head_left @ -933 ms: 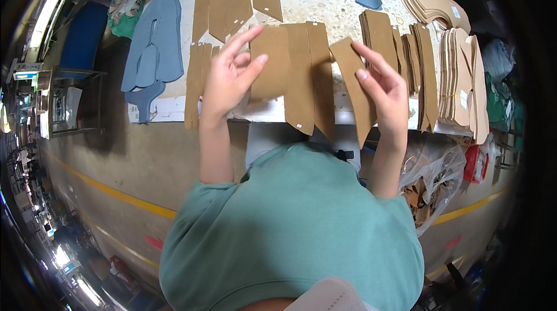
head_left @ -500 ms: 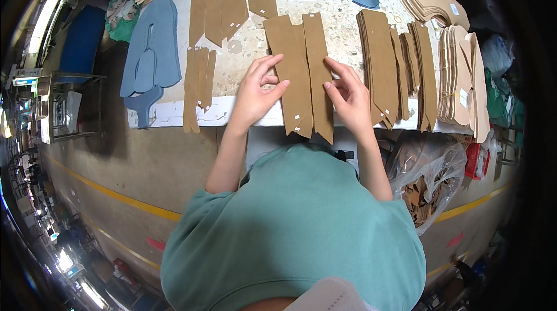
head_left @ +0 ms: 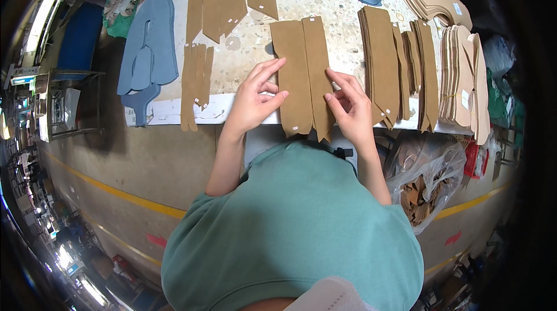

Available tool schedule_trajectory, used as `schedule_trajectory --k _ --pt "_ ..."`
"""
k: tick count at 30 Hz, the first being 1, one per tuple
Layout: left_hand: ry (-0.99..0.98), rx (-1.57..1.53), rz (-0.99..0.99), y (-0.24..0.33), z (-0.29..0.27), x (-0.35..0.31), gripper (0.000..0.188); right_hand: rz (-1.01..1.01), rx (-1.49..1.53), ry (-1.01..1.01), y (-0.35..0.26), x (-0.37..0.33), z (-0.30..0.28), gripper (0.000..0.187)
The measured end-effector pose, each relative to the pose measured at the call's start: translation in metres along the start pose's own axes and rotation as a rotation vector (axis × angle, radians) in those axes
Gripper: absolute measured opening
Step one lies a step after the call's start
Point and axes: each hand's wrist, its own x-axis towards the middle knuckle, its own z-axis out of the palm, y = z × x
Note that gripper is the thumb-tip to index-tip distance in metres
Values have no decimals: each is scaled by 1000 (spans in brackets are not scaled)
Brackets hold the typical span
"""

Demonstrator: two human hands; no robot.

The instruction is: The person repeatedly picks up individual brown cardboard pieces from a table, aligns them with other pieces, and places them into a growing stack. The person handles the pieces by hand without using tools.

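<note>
Brown panels [head_left: 295, 79], askew earlier, now overlap evenly beside a narrower strip [head_left: 317, 61]; left hand [head_left: 258, 93] and right hand [head_left: 351, 105] half-open, fingertips against outer edges, neither clasping anything.

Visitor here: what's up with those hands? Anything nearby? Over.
Left hand at left edge of wide brown panel; right hand at right edge of narrow brown strip. Both side by side, lower ends overhanging table. Brown stack close beside right hand.

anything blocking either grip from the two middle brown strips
Nothing visible does. The left grip is at the outer edge of the wide strip, the right grip at that of the narrow strip. The nearest brown stack lies farther right, not between.
</note>
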Motion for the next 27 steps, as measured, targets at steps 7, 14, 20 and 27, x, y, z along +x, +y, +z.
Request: schedule_trajectory --k 7,14,20,27 --pt "-24 -27 -32 -1 -3 0 66 -217 -377 122 -6 -6 4 48" --pt "-14 -27 -34 -5 -3 -1 66 33 332 78 -1 10 -1 58" --pt "-8 -19 -29 -3 -2 -2 67 -26 -110 -73 -17 16 5 59" --pt "-22 -1 -17 -6 -3 0 67 -346 -469 -97 -46 45 -56 38"
